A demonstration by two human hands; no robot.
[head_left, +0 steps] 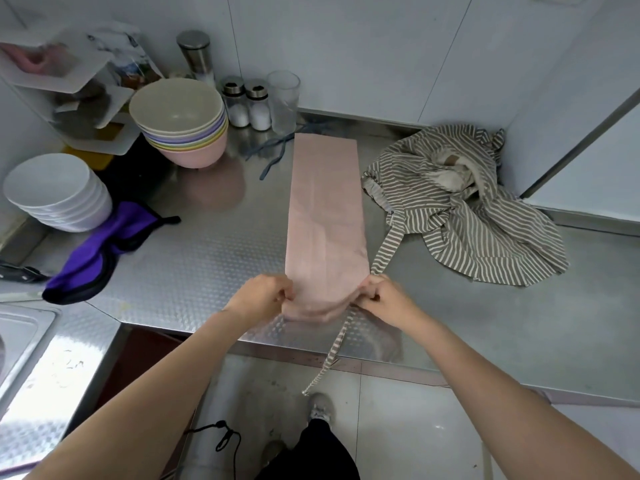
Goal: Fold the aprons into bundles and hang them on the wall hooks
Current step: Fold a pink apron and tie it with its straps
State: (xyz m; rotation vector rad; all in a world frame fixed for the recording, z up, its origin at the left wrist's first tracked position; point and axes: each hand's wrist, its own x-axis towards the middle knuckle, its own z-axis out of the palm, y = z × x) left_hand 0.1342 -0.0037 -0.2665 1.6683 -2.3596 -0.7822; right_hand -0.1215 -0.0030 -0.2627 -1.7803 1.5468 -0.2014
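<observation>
I stand in a kitchen: my steel desk (207,258) with its embossed top carries stacked coloured bowls (180,123), a pile of white plates (57,192), salt shakers (246,102) and a steel canister (195,55), with a sink (20,334) at my left and white wall panels behind.

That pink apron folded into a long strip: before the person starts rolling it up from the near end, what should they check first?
1. Both hands grip the near end: left hand and right hand pinch its corners. Ok.
2. Long pink folded apron strip lies flat and straight on the steel counter. Ok.
3. Strip's edges even: ok.
4. Striped strap of the crumpled grey-and-white striped apron runs by the right hand. Not ok; it may get caught.
5. Blue ties at the far end lie loose. Cannot tell if tangled.
</observation>
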